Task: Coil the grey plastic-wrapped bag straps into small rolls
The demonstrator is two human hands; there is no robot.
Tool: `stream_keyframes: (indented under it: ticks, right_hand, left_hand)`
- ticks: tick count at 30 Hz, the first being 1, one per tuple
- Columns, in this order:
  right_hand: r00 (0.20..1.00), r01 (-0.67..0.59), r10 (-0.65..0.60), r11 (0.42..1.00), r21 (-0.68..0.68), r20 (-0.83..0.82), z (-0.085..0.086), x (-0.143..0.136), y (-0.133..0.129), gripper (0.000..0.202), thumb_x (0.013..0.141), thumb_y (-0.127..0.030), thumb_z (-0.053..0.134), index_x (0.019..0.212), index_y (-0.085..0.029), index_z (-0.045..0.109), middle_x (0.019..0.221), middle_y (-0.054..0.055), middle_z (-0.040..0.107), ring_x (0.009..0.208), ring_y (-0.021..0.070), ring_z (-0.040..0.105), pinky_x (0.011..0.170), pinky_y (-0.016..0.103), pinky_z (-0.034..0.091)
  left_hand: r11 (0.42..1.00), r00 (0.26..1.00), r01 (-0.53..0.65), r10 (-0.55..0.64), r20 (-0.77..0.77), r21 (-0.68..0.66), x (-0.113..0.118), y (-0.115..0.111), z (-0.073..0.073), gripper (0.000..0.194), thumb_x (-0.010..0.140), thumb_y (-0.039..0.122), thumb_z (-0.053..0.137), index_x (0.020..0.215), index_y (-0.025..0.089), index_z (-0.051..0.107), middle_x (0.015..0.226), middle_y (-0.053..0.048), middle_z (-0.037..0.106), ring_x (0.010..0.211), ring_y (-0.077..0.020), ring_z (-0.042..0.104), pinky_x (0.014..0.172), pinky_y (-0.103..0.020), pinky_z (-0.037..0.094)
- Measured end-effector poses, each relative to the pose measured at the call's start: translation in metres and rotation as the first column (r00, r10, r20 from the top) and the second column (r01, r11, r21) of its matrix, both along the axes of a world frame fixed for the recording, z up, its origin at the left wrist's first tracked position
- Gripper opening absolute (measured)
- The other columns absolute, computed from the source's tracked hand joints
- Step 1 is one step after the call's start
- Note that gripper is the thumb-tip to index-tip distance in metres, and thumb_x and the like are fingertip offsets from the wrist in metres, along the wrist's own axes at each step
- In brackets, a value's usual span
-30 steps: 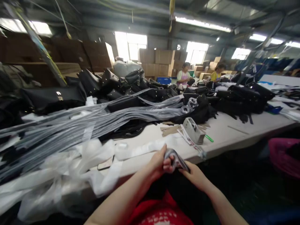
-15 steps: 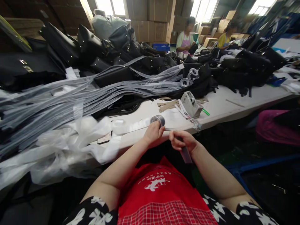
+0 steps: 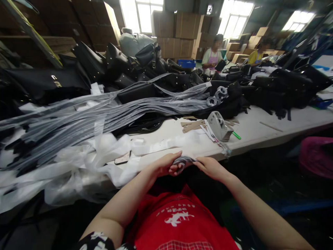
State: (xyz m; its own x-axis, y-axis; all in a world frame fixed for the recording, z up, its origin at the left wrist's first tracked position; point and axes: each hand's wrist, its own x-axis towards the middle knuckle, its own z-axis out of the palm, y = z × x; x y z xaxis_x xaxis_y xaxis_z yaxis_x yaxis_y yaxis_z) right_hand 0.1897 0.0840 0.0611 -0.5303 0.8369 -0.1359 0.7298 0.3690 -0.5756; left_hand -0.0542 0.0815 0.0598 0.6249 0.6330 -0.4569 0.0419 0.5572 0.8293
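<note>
strip (image 3: 182, 159), grey and glossy as if wrapped in clear film, is held between the two hands, wound into a loose coil at one end and drawn out to a narrow tail at the other. its long axis runs sideways across the body, from left to right, roughly along the near edge of the worktop (image 3: 249, 126). the coil lies against the left hand (image 3: 168, 164), so that hand is the nearer to its bulk; the right hand (image 3: 210, 167) is just beside it, on the tail.

the left hand is curled around the coil, thumb along the top and fingers wrapped beneath. the right hand is narrow, thumb and fingers pinching the tail close to where it leaves the coil. whether the coil touches the worktop edge cannot be told from this view.

beyond the right hand and a little forward stand the tape dispenser (image 3: 220, 126) and, next to it, a green pen (image 3: 236, 135). straight ahead lie some brown card strips (image 3: 191, 125). farther off, ahead and to the left, a bundle of long grey straps (image 3: 145, 106) stretches across the worktop, with two small rolls (image 3: 211, 101) by its right end.
</note>
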Motion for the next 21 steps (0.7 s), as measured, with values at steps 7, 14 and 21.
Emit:
stream_keyframes:
  ticks: [7,14,21]
  right_hand:
    - [0.671,0.048,-0.295,0.933,-0.357,-0.68,-0.032,-0.072,-0.027,0.067,0.089,-0.072,0.022,0.088,-0.018,0.061,0.043,-0.006,0.039,0.039,0.0121,0.04,0.044,0.026,0.038]
    - [0.663,0.242,-0.44,0.891,-0.384,-0.605,-0.014,-0.066,-0.022,0.052,0.088,-0.064,0.041,0.092,-0.017,0.06,0.046,-0.006,0.043,0.04,0.0108,0.04,0.042,0.024,0.038]
    - [0.932,-0.136,-0.022,0.903,-0.407,-0.361,0.003,-0.026,-0.008,0.037,0.089,-0.05,0.051,0.09,-0.016,0.066,0.068,0.0,0.06,0.052,0.0116,0.049,0.046,0.021,0.038]
  left_hand:
    - [0.863,0.708,-0.148,0.434,0.557,-0.484,0.023,0.013,0.01,0.067,0.095,0.06,0.025,0.068,0.01,0.061,0.035,0.007,0.031,0.03,-0.0053,0.028,0.049,-0.019,0.045]
    - [0.861,0.753,-0.437,0.509,0.416,-0.262,0.022,0.009,0.001,0.044,0.088,0.053,0.054,0.081,0.011,0.063,0.059,0.001,0.055,0.056,-0.0117,0.055,0.067,-0.027,0.05]
    - [0.822,0.961,-0.191,0.269,-0.071,0.536,0.014,0.0,-0.004,0.036,0.082,0.046,0.061,0.1,0.016,0.07,0.092,-0.006,0.07,0.084,-0.0175,0.062,0.077,-0.028,0.049]
